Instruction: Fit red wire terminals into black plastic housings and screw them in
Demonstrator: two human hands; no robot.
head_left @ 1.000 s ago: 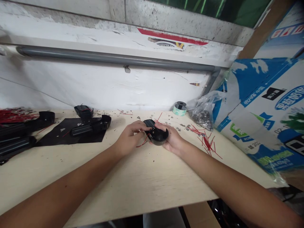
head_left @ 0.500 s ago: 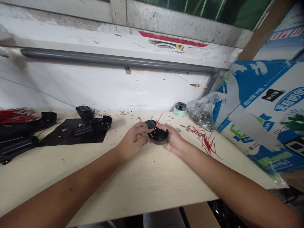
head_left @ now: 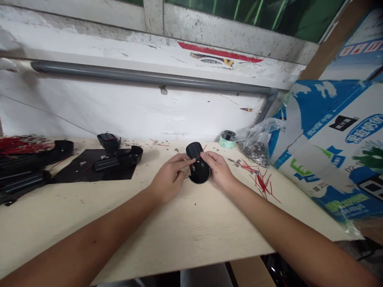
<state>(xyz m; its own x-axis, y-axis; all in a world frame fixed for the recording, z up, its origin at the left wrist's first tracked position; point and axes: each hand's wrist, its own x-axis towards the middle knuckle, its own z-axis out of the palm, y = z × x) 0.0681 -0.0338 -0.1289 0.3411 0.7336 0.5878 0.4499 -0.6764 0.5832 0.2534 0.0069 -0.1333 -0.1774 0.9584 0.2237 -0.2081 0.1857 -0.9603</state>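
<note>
The left hand (head_left: 169, 178) and the right hand (head_left: 220, 169) are holding a black curved casing (head_left: 200, 171) between them above the worktop (head_left: 179, 231). Loose red wires (head_left: 262, 182) are lying to the right, near a clear bag (head_left: 256, 149) of small metal parts; a spool (head_left: 228, 139) is standing beside the bag.

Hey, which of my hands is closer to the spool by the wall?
Your right. The right hand is on the right side of the black plastic part, just in front of the spool; the left hand is farther off, to the left.
</note>
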